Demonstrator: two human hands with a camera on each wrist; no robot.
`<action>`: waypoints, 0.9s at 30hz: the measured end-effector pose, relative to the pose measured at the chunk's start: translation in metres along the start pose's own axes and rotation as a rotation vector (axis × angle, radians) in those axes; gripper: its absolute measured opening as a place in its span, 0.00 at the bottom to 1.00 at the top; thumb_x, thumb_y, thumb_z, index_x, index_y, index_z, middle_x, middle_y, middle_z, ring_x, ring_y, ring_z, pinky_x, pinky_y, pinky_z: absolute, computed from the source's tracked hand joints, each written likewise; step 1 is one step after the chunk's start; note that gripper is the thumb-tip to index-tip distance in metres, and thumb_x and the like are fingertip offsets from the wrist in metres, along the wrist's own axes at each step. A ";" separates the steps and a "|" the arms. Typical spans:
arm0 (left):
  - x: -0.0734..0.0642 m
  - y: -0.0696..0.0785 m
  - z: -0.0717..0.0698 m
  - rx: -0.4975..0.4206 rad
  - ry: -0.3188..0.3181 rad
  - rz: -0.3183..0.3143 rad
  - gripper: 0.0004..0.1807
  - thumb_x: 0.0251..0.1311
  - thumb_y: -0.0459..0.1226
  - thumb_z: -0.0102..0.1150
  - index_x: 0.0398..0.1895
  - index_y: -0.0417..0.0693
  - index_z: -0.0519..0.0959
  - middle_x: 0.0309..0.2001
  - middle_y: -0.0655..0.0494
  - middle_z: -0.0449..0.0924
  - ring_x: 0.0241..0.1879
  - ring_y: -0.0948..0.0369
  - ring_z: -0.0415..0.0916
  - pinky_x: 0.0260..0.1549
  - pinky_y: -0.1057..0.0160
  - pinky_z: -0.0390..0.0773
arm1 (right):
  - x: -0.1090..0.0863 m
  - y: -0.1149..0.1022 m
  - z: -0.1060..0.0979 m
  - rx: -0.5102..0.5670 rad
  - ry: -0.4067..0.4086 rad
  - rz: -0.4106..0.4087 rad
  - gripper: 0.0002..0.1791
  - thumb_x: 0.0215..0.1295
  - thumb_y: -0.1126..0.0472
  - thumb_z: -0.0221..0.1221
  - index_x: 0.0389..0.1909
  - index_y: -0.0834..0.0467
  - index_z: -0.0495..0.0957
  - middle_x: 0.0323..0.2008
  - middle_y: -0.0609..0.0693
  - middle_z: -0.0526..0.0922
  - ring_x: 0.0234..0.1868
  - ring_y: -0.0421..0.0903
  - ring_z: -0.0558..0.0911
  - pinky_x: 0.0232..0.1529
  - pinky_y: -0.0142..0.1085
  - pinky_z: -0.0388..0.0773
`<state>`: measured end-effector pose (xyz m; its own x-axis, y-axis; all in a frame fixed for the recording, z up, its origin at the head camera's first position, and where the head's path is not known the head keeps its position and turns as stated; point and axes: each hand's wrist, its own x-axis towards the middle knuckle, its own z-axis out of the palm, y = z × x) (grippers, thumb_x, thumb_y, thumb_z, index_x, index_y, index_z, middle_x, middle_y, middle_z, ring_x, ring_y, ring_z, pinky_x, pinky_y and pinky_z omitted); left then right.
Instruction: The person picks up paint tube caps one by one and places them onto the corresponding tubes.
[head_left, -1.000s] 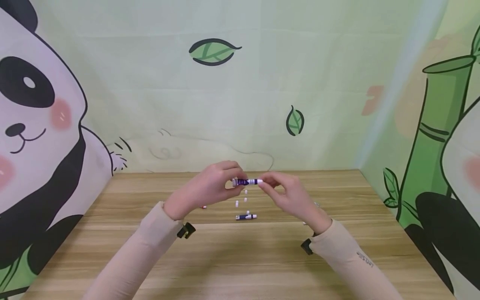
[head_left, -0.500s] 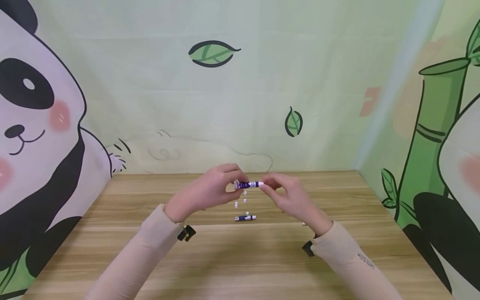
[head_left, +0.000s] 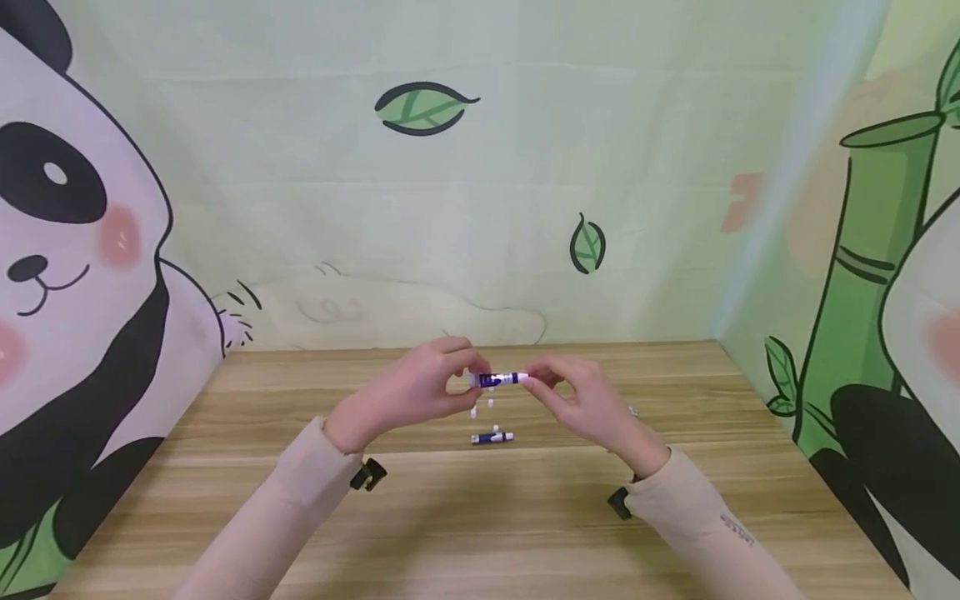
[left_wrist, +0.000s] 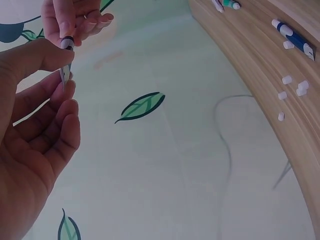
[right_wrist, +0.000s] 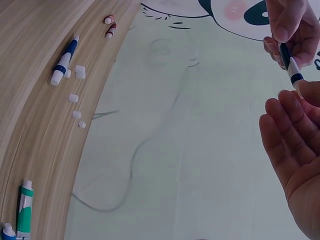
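Over the table's far half, a small dark blue and white paint tube (head_left: 501, 379) lies level between both hands. My left hand (head_left: 420, 382) grips its flat tail end between thumb and fingers. On the other side, my right hand (head_left: 588, 404) pinches the white cap end with thumb and forefinger; the fingertips hide most of the cap. In the right wrist view the tube (right_wrist: 291, 64) spans from one hand to the other. Below it on the table rests another blue and white paint tube (head_left: 492, 437), with small white cap-like pieces (head_left: 491, 402) behind it.
Red-ended tubes (right_wrist: 110, 31) lie toward the table's left side. A green and white tube (right_wrist: 24, 210) and the tip of a blue one (right_wrist: 8, 231) lie on the right. A cloth backdrop (head_left: 480, 208) with panda drawings stands behind the wooden table (head_left: 480, 517).
Both hands and the tube between them have come down slightly, covering more of the white pieces behind. The grip at each end looks the same.
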<state>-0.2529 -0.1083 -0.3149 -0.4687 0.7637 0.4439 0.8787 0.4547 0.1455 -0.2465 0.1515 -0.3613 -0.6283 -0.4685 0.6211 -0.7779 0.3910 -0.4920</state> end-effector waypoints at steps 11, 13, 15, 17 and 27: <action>-0.003 -0.002 0.007 0.013 -0.006 -0.008 0.09 0.57 0.32 0.69 0.41 0.43 0.84 0.41 0.56 0.83 0.39 0.63 0.80 0.41 0.68 0.80 | -0.004 0.004 0.002 -0.022 -0.016 0.022 0.04 0.69 0.62 0.64 0.41 0.56 0.84 0.34 0.43 0.87 0.34 0.37 0.82 0.37 0.36 0.82; -0.004 -0.002 0.009 0.018 -0.016 -0.011 0.09 0.57 0.33 0.69 0.42 0.43 0.84 0.42 0.56 0.83 0.39 0.62 0.80 0.41 0.68 0.80 | -0.005 0.005 0.003 -0.033 -0.030 0.030 0.04 0.69 0.61 0.64 0.41 0.56 0.85 0.34 0.42 0.87 0.34 0.37 0.82 0.37 0.36 0.82; -0.005 -0.003 0.012 0.019 -0.021 -0.007 0.10 0.57 0.32 0.69 0.42 0.42 0.84 0.42 0.56 0.83 0.39 0.63 0.80 0.41 0.68 0.80 | -0.006 0.007 0.004 -0.038 -0.043 0.037 0.04 0.69 0.61 0.64 0.41 0.56 0.85 0.33 0.42 0.86 0.34 0.36 0.82 0.38 0.35 0.82; -0.006 -0.004 0.016 0.022 -0.018 0.004 0.09 0.57 0.32 0.69 0.41 0.43 0.84 0.41 0.56 0.83 0.39 0.63 0.80 0.40 0.69 0.80 | -0.008 0.009 0.005 -0.044 -0.054 0.041 0.04 0.69 0.60 0.64 0.40 0.55 0.85 0.33 0.41 0.86 0.33 0.36 0.82 0.38 0.34 0.82; -0.011 -0.006 0.038 0.024 -0.020 0.002 0.08 0.56 0.32 0.69 0.40 0.43 0.85 0.40 0.56 0.84 0.38 0.62 0.81 0.38 0.69 0.80 | -0.017 0.019 0.008 -0.058 -0.153 0.073 0.04 0.70 0.58 0.63 0.39 0.54 0.84 0.30 0.38 0.83 0.32 0.35 0.80 0.37 0.34 0.81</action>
<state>-0.2563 -0.1022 -0.3542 -0.4688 0.7735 0.4265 0.8773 0.4640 0.1229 -0.2507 0.1601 -0.3860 -0.6815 -0.5501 0.4827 -0.7305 0.4718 -0.4937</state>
